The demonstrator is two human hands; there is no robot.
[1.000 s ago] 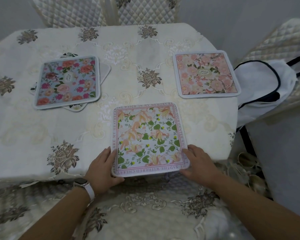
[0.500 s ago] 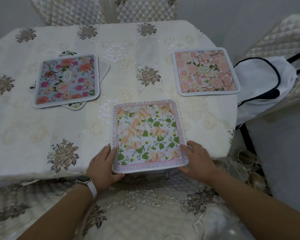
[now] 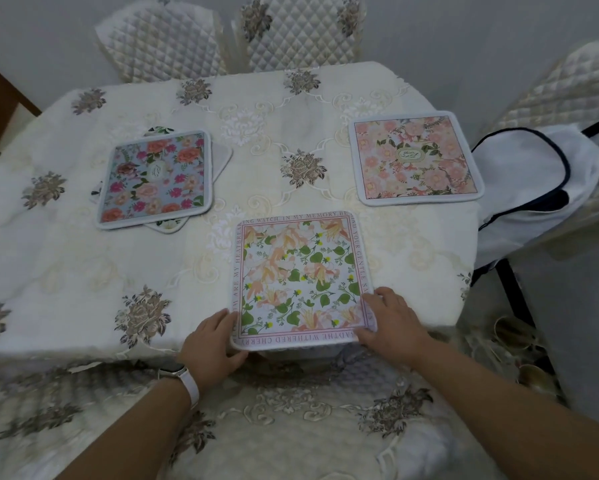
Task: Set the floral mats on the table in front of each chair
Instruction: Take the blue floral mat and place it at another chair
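A floral mat with peach lilies, green leaves and a lettered pink border (image 3: 299, 277) lies at the table's near edge, its front rim overhanging slightly. My left hand (image 3: 212, 344) grips its near left corner and my right hand (image 3: 391, 323) grips its near right corner. A pink blossom mat (image 3: 414, 157) lies at the right side of the table. At the left, a blue mat with red and pink roses (image 3: 156, 180) lies on top of another mat (image 3: 221, 157), of which only white corners show.
The table (image 3: 66, 271) wears a cream embroidered cloth. Two quilted chair backs (image 3: 298, 32) stand at the far side, another chair (image 3: 564, 95) at the right holds a white bag (image 3: 533, 181). The chair seat (image 3: 291, 427) lies under my arms. Shoes (image 3: 519, 344) lie on the floor at right.
Both hands stay on the lily mat's near corners; the mat has barely shifted. The view has tilted up, showing more of the far chairs.
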